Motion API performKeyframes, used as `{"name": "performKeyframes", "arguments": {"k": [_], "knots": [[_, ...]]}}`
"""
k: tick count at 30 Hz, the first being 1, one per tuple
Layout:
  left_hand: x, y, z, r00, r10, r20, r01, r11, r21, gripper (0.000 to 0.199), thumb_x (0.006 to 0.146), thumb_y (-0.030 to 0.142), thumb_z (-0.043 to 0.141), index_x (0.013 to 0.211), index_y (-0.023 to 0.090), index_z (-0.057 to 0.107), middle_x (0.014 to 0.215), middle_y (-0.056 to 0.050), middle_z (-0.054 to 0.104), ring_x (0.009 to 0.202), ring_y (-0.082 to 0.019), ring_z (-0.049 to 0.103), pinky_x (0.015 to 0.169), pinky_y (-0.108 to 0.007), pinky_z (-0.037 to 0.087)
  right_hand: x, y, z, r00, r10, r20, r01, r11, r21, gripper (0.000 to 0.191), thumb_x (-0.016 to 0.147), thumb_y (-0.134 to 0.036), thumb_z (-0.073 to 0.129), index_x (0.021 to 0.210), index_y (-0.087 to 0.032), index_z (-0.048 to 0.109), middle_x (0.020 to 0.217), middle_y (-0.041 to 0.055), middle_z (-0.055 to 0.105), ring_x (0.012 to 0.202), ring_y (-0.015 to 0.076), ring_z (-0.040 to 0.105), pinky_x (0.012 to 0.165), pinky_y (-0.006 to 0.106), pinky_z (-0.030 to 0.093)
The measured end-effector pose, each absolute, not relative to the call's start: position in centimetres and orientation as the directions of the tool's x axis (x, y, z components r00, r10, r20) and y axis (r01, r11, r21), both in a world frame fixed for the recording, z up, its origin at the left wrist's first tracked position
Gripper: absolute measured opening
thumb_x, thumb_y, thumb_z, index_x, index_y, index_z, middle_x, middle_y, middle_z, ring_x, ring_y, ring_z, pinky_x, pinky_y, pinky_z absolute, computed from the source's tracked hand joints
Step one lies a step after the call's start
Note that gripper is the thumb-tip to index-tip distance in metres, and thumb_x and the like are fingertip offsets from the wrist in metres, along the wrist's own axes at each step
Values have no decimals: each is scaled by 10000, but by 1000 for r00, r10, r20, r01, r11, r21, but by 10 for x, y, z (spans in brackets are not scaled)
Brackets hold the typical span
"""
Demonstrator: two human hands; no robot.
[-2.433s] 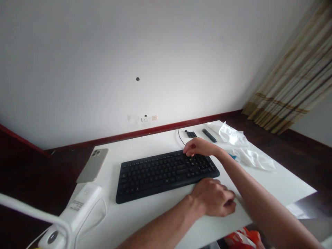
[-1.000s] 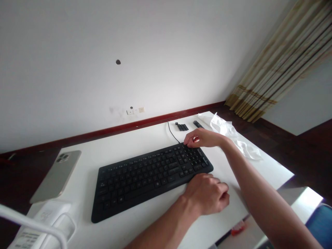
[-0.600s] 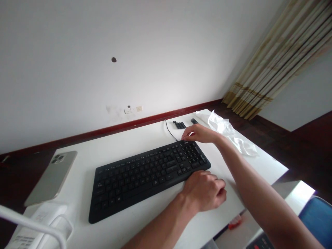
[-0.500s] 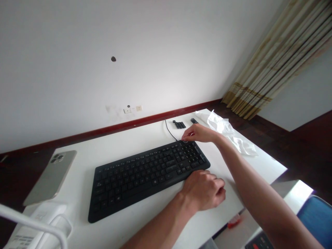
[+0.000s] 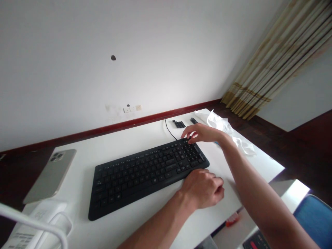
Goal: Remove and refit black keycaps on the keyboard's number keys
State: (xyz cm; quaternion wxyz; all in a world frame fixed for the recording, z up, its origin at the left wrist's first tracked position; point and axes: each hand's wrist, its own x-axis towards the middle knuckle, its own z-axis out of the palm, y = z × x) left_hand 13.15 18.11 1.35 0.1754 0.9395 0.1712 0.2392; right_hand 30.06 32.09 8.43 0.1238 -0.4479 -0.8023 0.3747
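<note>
A black keyboard (image 5: 145,176) lies at a slant across the white table. My right hand (image 5: 201,133) is over the far corner of its number pad, thumb and fingers apart, and I see nothing between them. The fingertips are close above or touching the keys; I cannot tell which. Against the keyboard's near right edge rests my left hand (image 5: 202,188), its fingers curled into a fist whose inside is hidden. Behind the keyboard sits a cluster of loose black keycaps (image 5: 179,124). A small dark object (image 5: 193,120) lies to their right.
At the left is a phone (image 5: 52,174), back up, beside a white box (image 5: 38,221) and a white curved bar (image 5: 33,221). The keyboard's cable (image 5: 169,129) runs backward. A crumpled white plastic bag (image 5: 220,122) lies at the right. A blue seat (image 5: 313,221) stands lower right.
My right hand's thumb and fingers have spread from a pinch at the keyboard's far edge, with the thumb nearer the number pad. My left hand has stayed in place.
</note>
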Motion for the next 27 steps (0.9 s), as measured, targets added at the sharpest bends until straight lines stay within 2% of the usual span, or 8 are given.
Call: {"name": "performKeyframes", "arguments": {"k": [5, 11, 16, 19, 23, 27], "knots": [[131, 181, 13, 823, 409, 394, 243, -881, 406, 171, 911, 293, 625, 770, 207, 671, 797, 2, 746, 719, -168, 673, 696, -309, 482, 301, 325, 76, -538, 829, -152, 647, 291, -705, 251, 802, -367, 774, 1004, -226, 823, 940, 42, 801, 904, 212, 743, 836, 317, 587], [131, 181, 11, 824, 412, 388, 239, -874, 422, 168, 920, 293, 622, 783, 208, 669, 814, -4, 752, 730, -171, 676, 707, -302, 498, 311, 328, 76, -511, 836, -198, 599, 181, -780, 354, 750, -443, 834, 1019, -212, 825, 948, 51, 816, 916, 233, 762, 845, 332, 588], [130, 181, 14, 835, 413, 364, 237, -866, 441, 163, 927, 286, 609, 806, 200, 678, 830, -5, 753, 758, -173, 684, 735, -295, 503, 311, 324, 83, -513, 831, -214, 591, 162, -790, 386, 726, -462, 853, 1008, -201, 815, 931, 51, 813, 902, 229, 763, 836, 328, 585], [130, 181, 16, 842, 407, 355, 232, -866, 442, 165, 926, 284, 605, 809, 195, 681, 835, -7, 754, 755, -174, 683, 727, -294, 498, 309, 319, 89, -496, 835, -240, 622, 148, -768, 377, 726, -458, 853, 1002, -204, 815, 911, 49, 812, 882, 231, 764, 821, 329, 584], [129, 181, 16, 843, 408, 350, 233, -864, 446, 168, 931, 281, 604, 815, 193, 688, 849, -16, 761, 765, -177, 686, 734, -295, 503, 306, 315, 95, -463, 839, -286, 718, 166, -676, 303, 737, -422, 841, 961, -218, 825, 895, 46, 814, 877, 233, 761, 780, 314, 578], [129, 181, 16, 842, 416, 343, 235, -856, 460, 168, 931, 277, 604, 818, 193, 696, 854, -31, 766, 772, -179, 691, 746, -295, 509, 304, 314, 94, -494, 810, -316, 744, 206, -635, 278, 744, -399, 827, 947, -209, 826, 898, 49, 816, 875, 229, 755, 783, 317, 578]]}}
